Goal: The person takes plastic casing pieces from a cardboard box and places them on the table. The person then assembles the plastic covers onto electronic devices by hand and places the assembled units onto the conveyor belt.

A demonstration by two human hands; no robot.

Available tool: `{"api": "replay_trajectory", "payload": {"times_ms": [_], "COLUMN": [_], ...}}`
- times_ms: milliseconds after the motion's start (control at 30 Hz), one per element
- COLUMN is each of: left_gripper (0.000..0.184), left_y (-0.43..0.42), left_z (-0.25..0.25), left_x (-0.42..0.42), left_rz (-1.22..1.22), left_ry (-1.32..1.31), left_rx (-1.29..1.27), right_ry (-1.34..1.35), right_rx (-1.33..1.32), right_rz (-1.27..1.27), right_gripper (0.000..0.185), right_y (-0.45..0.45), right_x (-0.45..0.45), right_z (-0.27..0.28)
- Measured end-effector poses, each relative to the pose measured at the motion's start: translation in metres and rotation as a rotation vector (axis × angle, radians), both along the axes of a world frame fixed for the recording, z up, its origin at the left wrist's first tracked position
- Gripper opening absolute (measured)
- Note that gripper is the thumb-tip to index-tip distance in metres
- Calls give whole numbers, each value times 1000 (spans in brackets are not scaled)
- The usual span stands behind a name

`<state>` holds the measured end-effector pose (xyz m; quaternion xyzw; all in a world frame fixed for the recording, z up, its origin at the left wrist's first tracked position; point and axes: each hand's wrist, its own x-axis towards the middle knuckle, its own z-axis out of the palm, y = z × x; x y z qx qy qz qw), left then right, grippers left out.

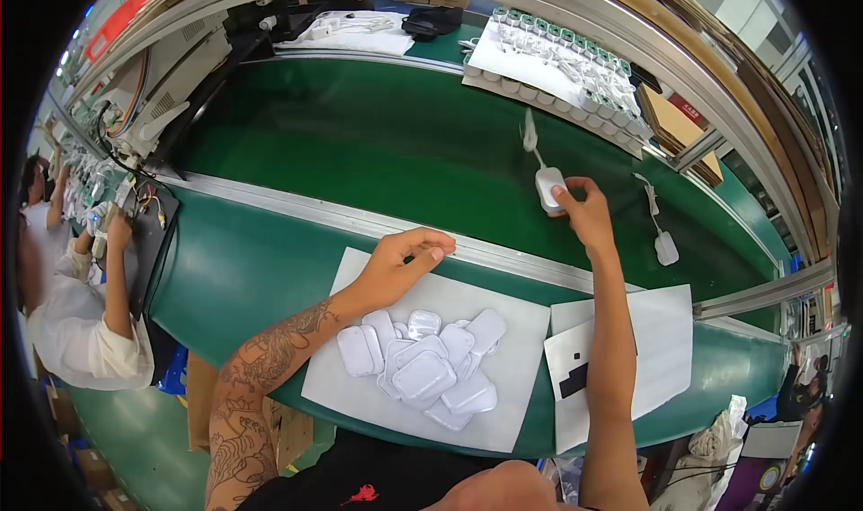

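Observation:
Over the green belt, my right hand [582, 213] grips a white device [550, 190] between thumb and fingers. A bundled white cable [530, 135] extends from its top. My left hand [406, 261] is at the metal rail, above the pile, with its fingers curved and the thumb a little apart; nothing shows in it. Below it, a heap of white plastic covers [424, 375] lies on a white foam sheet [337, 385]. Another white device with a cable [665, 248] lies on the belt to the right of my right hand.
A metal rail [306, 209] runs between belt and table. A second white sheet [663, 349] with dark pieces lies under my right forearm. Trays of cabled devices [557, 62] stand beyond the belt. A co-worker [85, 304] sits at the left beside equipment.

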<state>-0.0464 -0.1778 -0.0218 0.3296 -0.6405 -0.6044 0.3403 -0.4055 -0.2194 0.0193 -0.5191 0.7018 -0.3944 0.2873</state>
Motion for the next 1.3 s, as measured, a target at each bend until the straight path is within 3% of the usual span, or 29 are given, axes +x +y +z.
{"api": "replay_trajectory", "payload": {"times_ms": [133,200,300,400,500,600,733,800,900,1000,1300], "left_gripper": [23,23,23,22,22,22,21,21,20,17,11], "left_y": [-1,-2,-2,-1,-1,1,1,0,0,3,8], "left_z": [-1,-1,-4,-6,-3,2,0,-1,-1,-1,1], "left_x": [0,0,0,-1,-1,-1,-2,-3,-1,0,1], "left_rz": [8,6,3,3,1,5,22,32,45,98,65], "left_ry": [-11,-24,-15,-10,-29,-28,-7,4,6,5,-65], "left_rx": [-20,-26,-35,-39,-46,-54,-68,-62,-34,-99,-233], "right_ry": [102,153,437,857,942,878,541,473,415,388,433], "right_rx": [135,287,308,-38,-91,-143,-330,-272,-392,-438,-446], "right_rz": [67,51,60,-77,-137,-179,106,283,523,624,656], "right_gripper": [43,44,47,46,43,40,29,19,11,7,3], "right_y": [-6,4,9,15,21,28,38,49,55,57,56], "right_x": [-15,-4,-4,2,20,42,72,97,119,125,129], "right_z": [-20,7,19,5,20,40,37,31,4,-14,-26]}}
